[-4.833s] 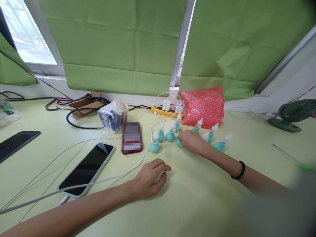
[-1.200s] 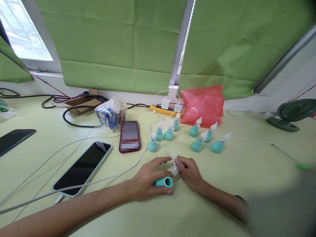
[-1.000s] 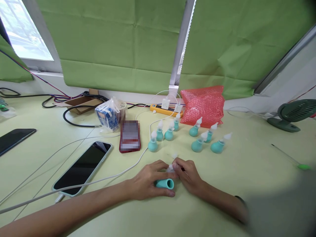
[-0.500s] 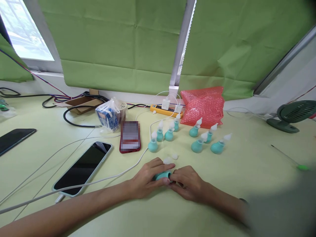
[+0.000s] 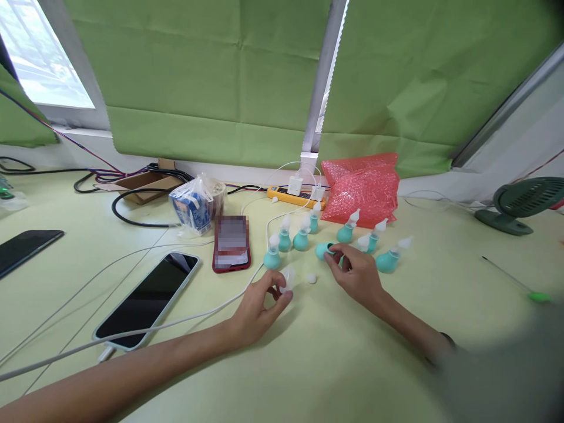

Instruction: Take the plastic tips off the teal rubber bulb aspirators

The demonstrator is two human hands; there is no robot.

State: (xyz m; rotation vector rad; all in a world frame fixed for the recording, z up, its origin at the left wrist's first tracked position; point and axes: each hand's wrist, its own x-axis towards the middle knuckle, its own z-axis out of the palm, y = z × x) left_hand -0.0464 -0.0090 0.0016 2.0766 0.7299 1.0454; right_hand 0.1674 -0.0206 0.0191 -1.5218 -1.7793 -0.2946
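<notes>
My left hand [image 5: 259, 305] pinches a small clear plastic nozzle [image 5: 287, 278] just above the pale green table. My right hand [image 5: 355, 271] is closed on a teal rubber bulb [image 5: 325, 250] with no nozzle on it, held near the rows of bulbs. A small white cap [image 5: 312, 278] lies on the table between my hands. Several teal bulbs with clear nozzles stand behind: one group on the left [image 5: 285, 239] and another on the right [image 5: 388, 259].
A red bubble-wrap bag [image 5: 362, 188] and a yellow power strip [image 5: 294, 198] sit at the back. A red phone [image 5: 231, 242], a light blue phone [image 5: 148, 297] on a white cable, a black phone [image 5: 24, 248], a bagged carton [image 5: 196, 207] and a green fan [image 5: 520, 204] lie around.
My hands pulled the nozzle off the teal bulb. My right hand has carried the bare bulb back toward the rows, and my left hand now holds the clear nozzle.
</notes>
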